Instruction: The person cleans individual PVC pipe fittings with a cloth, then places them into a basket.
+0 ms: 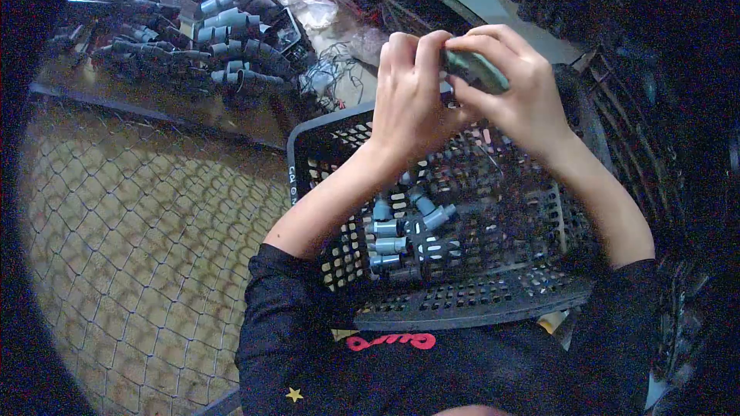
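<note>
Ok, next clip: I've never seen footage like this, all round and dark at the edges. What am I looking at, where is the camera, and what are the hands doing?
This is one picture from a camera worn on a person's head, looking down at their own arms; the wide lens causes the dark, rounded edges. No machine is involved, only two bare hands. The left hand and right hand are raised together and both grip one small grey-green part; what it is exactly is hard to tell. Below them sits a black perforated plastic crate holding grey pipe fittings. A pile of similar fittings lies farther off at upper left, beyond a patterned floor.
</note>
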{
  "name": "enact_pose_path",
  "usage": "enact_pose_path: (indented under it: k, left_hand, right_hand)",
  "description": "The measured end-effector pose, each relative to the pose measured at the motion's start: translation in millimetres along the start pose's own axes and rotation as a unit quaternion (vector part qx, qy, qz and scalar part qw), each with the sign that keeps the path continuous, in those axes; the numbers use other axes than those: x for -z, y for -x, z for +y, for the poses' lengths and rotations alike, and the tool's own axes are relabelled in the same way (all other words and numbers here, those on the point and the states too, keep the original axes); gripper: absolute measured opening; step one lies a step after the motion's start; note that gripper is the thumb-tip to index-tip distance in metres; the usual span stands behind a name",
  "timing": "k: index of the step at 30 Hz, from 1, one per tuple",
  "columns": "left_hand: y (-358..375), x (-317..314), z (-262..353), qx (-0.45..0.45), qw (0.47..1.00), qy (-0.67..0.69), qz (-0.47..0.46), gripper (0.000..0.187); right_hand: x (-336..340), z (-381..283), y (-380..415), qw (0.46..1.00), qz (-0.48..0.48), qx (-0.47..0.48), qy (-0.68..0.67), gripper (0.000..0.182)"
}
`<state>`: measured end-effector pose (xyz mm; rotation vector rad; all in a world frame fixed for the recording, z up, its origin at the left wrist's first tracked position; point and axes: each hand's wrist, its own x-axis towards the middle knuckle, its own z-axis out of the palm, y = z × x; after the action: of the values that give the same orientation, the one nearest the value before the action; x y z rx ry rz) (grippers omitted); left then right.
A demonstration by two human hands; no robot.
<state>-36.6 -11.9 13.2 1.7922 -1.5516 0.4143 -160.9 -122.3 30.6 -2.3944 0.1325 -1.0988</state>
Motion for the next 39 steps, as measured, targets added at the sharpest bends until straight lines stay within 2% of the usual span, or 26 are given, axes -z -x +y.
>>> enact_pose_path:
  k: [2,6,7,10,11,14,16,20,22,25,26,30,31,32,34,35,38,39]
  left_hand:
    - [-1,-2,-4,-0.014,0.999,0.034,0.035,0.075]
    - [5,-15,-8,0.104,0.971,0.216,0.007,0.071]
    - [5,-13,-10,0.072,0.984,0.165,0.013,0.069]
    - [0,-12,-17,0.027,0.988,0.150,0.025,0.072]
    - [3,-8,-15,0.091,0.980,0.175,-0.007,0.069]
    - [5,-8,-15,-0.011,0.998,0.053,0.038,0.068]
    - [8,-8,-11,0.025,0.998,0.065,0.011,0.067]
    - [-4,3,-13,0.046,0.999,0.021,0.013,0.067]
    - [-4,3,-16,0.032,0.999,0.010,0.021,0.067]
    - [4,3,-6,0.045,0.999,0.012,-0.012,0.060]
    - [5,4,-5,0.037,0.999,-0.002,-0.012,0.057]
    - [-6,16,-6,0.048,0.998,0.035,-0.026,0.071]
    - [-8,19,-6,0.055,0.992,0.108,-0.016,0.070]
    - [-9,21,-10,0.029,0.993,0.110,-0.029,0.069]
    - [-12,24,-17,-0.023,0.991,0.117,-0.053,0.066]
    - [-10,24,-15,0.009,0.990,0.127,-0.062,0.061]
    - [-12,25,-22,0.006,0.997,0.071,0.023,0.057]
    - [-13,28,-22,0.068,0.994,0.079,0.028,0.060]
  right_hand:
    - [1,-2,-2,0.998,0.031,-0.031,-0.055,0.027]
    - [3,1,-2,0.996,0.025,-0.035,-0.076,0.019]
    - [1,1,-1,0.997,0.017,-0.031,-0.070,0.019]
    - [-2,0,3,1.000,0.007,0.001,-0.019,0.021]
    - [-1,-3,1,1.000,0.006,0.024,0.016,0.022]
    - [-2,-11,-4,0.993,-0.011,0.074,0.089,0.021]
    - [-3,-12,-7,0.986,-0.016,0.106,0.131,0.020]
    - [4,-15,-11,0.994,-0.018,0.073,0.083,0.018]
    - [4,-17,-9,0.992,-0.017,0.078,0.100,0.020]
    - [6,-25,-8,0.992,-0.038,0.063,0.101,0.025]
    - [6,-22,-10,0.996,-0.038,0.043,0.065,0.025]
    - [8,-10,-14,0.993,-0.014,-0.069,-0.091,0.025]
    - [9,-5,-14,0.967,-0.044,-0.154,-0.198,0.025]
    - [10,-1,-14,0.921,-0.073,-0.236,-0.301,0.026]
    - [10,0,-14,0.894,-0.073,-0.268,-0.352,0.026]
    - [11,0,-14,0.880,-0.073,-0.283,-0.375,0.026]
    - [7,2,-12,0.840,0.010,-0.316,-0.441,0.027]
    - [11,3,-13,0.818,0.010,-0.329,-0.471,0.028]
